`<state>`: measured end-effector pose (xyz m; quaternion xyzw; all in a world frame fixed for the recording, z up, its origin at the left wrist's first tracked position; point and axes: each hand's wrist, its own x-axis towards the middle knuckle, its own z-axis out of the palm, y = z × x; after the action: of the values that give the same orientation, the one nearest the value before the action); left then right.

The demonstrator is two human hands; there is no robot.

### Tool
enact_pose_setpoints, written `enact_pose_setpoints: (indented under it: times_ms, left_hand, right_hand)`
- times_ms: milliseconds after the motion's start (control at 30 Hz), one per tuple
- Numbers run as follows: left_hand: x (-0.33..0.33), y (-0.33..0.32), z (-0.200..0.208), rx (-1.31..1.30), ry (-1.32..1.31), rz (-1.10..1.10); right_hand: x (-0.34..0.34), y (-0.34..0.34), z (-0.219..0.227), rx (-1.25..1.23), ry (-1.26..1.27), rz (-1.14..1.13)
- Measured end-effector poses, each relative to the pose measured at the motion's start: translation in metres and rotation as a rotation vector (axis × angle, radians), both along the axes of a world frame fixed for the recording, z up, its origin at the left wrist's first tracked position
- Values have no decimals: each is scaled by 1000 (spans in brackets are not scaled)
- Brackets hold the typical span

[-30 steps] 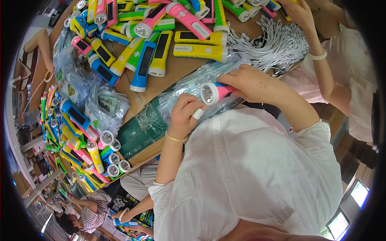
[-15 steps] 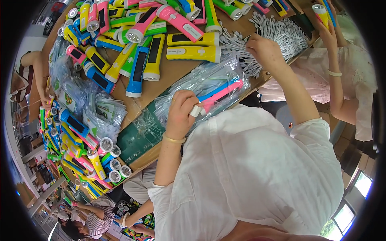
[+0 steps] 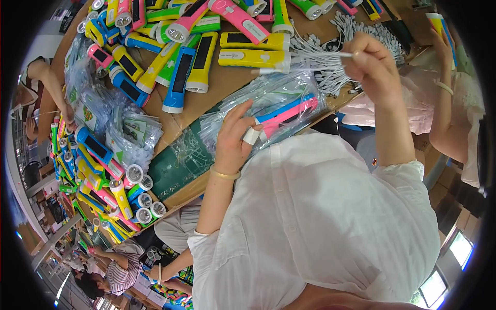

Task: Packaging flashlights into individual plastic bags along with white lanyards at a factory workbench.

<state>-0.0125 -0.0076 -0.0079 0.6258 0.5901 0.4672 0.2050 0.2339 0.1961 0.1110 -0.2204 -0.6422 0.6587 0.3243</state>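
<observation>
A: Left hand [image 3: 233, 142] — resting on a clear plastic bag [image 3: 268, 101] with a pink flashlight [image 3: 287, 118] inside. Pink body, blue strip along the upper edge, long and flat, lying slanted on the brown table [image 3: 217, 85].

B: Finger state?

A: Fingers [image 3: 238, 114] spread and pressing down on the bag, not curled round it. White tape or bandage on one fingertip, touching the near end of the flashlight. Flashlight running out up and to the right from that fingertip, under the plastic. Bag crinkled, see-through, reaching well past the fingers on both sides.

B: Right hand [image 3: 373, 66]?

A: Raised above the table, fingers closed in a pinch on a white cable [image 3: 345, 53]. Cable end sticking out to the left of the pinched fingertips. Heap of white cables [image 3: 330, 70] just below and left of the fingers, touching the far edge of the bag.

B: Other stuff nearby?

A: Yellow flashlight [image 3: 253, 58] lying flat just beyond the bag, above the left fingers. Blue flashlight [image 3: 178, 82] further left. Pile of mixed coloured flashlights [image 3: 111, 175] well left of the left hand. Green mat [image 3: 173, 168] under the bag's left end. Another person's arm [image 3: 447, 98] to the right of the right hand, holding something up; not clear what.
</observation>
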Motion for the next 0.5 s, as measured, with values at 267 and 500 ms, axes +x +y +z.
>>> enact_pose_setpoints:
  times_ms: [267,500]
  left_hand:
    - [-1,-1,-1,1,-51,20]
    - [0,-5,4,-23,-51,27]
  right_hand:
    - [-8,-6,-34,-127,-479,289]
    - [-38,-22,-38,328,-637,499]
